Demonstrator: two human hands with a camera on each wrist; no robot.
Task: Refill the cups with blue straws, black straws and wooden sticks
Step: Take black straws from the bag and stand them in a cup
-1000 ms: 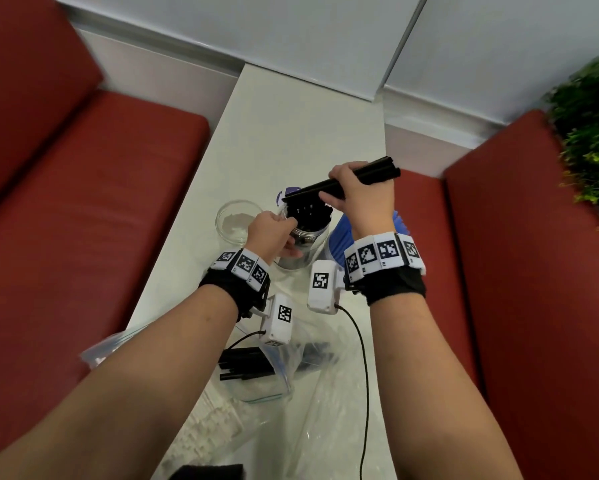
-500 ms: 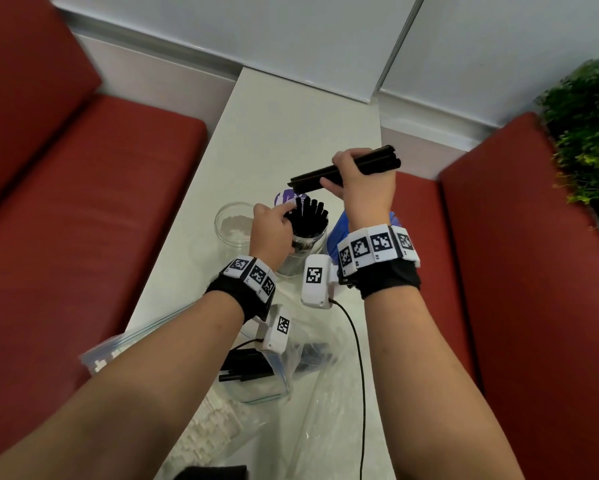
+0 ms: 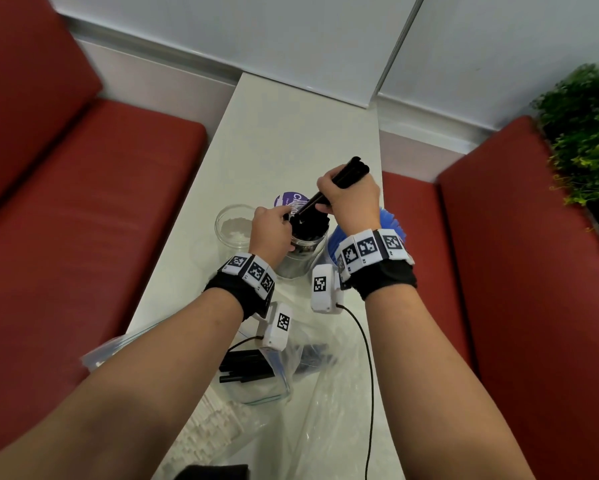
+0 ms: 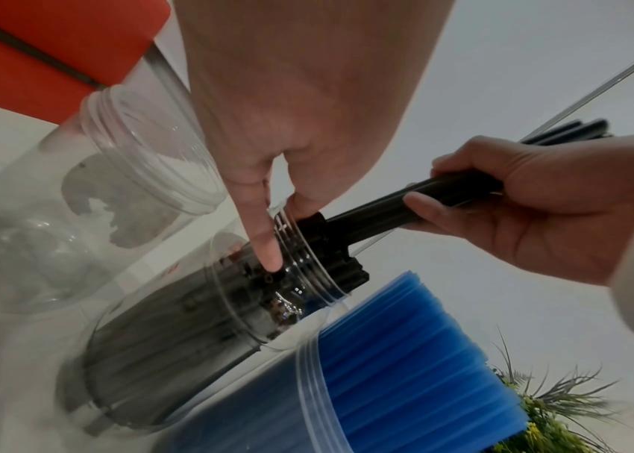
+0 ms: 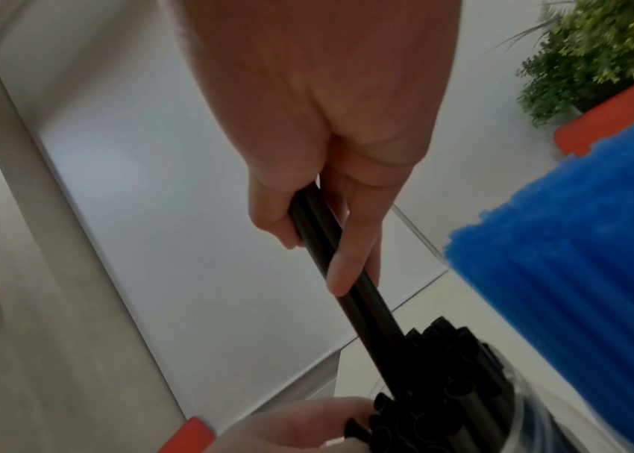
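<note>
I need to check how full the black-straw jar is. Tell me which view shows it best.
Left wrist: the jar shows from base to rim, with black straws poking out. The head view shows only its mouth and part of its wall behind the hands. The right wrist shows just the straw tops.

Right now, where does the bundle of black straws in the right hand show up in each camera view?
Head: bundle of black straws at centre, slanting down-left from the right hand into the clear jar.
Left wrist: right of centre, running from the fist to the jar mouth.
Right wrist: centre, running down-right to the jar.
Shared landmark: the blue straws, right of the jar in all three.
</note>
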